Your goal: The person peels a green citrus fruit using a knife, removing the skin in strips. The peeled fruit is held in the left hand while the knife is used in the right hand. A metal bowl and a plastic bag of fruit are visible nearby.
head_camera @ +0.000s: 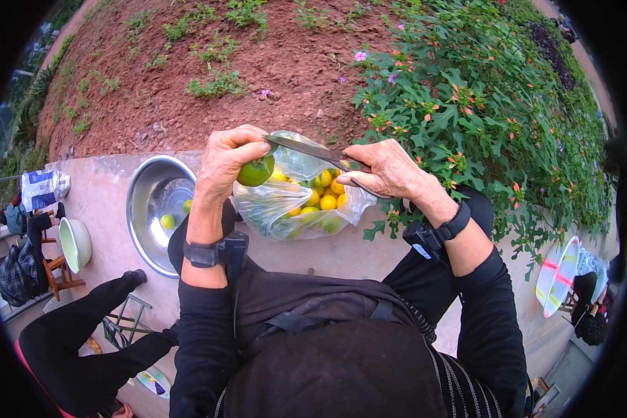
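My left hand holds a green citrus fruit by its top, above the left side of a clear plastic bag. In my right hand is a pair of dark metal scissors; the blades point left and their tips touch the top of the fruit, by my left fingertips. Whether the blades are apart is hard to tell. Below both hands the clear plastic bag lies on the concrete, filled with yellow, orange and greenish citrus fruits. Left of my left wrist stands a steel basin with a few green-yellow fruits inside.
Red soil with small weeds borders the concrete ledge ahead. A leafy flowering bush leans in from the right. Another person's black-trousered legs reach in at lower left. A pale green basin stands farther left. More people sit at both edges.
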